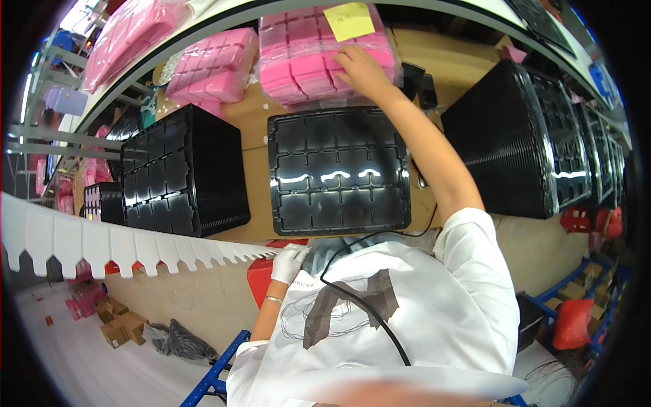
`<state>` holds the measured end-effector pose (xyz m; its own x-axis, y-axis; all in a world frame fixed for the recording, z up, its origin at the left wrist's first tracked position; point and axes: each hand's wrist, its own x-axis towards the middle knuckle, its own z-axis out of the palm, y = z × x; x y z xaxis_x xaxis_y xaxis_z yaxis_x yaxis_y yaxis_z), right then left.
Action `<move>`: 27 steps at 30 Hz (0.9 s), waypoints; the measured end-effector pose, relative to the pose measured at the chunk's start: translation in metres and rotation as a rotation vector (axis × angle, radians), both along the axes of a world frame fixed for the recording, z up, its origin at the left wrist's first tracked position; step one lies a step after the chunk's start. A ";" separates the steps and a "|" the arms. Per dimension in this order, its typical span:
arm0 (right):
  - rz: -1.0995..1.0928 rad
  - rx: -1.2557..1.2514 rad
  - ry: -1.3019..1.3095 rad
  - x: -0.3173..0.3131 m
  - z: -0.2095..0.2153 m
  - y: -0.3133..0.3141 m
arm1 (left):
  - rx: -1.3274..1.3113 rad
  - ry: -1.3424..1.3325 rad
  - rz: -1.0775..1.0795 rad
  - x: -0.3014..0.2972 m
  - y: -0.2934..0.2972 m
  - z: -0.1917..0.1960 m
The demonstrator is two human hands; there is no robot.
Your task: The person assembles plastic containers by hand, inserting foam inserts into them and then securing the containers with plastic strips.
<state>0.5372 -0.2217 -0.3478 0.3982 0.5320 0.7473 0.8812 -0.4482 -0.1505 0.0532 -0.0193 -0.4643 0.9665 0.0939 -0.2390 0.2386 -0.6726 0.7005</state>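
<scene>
Pink tray stack partly behind right hand

A white short-sleeved shirt is worn, loose and wide. A big picture is printed on its front, made of thin grey lines and a thick brown shape. A black cable is seen running down over the shirt. The left hand is covered by a white glove. A thin bracelet is worn on that wrist. The right hand is left bare.
</scene>
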 end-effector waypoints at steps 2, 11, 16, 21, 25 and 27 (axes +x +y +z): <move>0.028 -0.105 0.031 0.025 0.001 0.003 | -0.024 0.059 -0.005 0.007 0.009 0.014; 0.274 -0.473 0.783 0.091 0.026 -0.007 | 0.051 0.687 -0.123 0.119 0.087 0.129; 0.063 -0.157 0.766 0.076 0.028 0.009 | 0.276 -0.418 -0.221 0.267 0.039 0.147; -0.003 0.193 0.167 0.056 0.018 0.035 | 0.403 -0.886 -0.391 0.402 -0.035 0.145; -0.123 0.155 0.336 0.009 0.008 0.017 | 0.572 -0.411 -0.350 0.475 -0.046 0.120; 0.089 0.292 0.058 -0.016 0.019 0.011 | 0.524 -0.157 -0.411 0.499 -0.029 0.087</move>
<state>0.5212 -0.2112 -0.3291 0.4066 0.3328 0.8508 0.9010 -0.3003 -0.3132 0.5526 -0.0482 -0.3776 0.9679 -0.2229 -0.1162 -0.1864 -0.9465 0.2633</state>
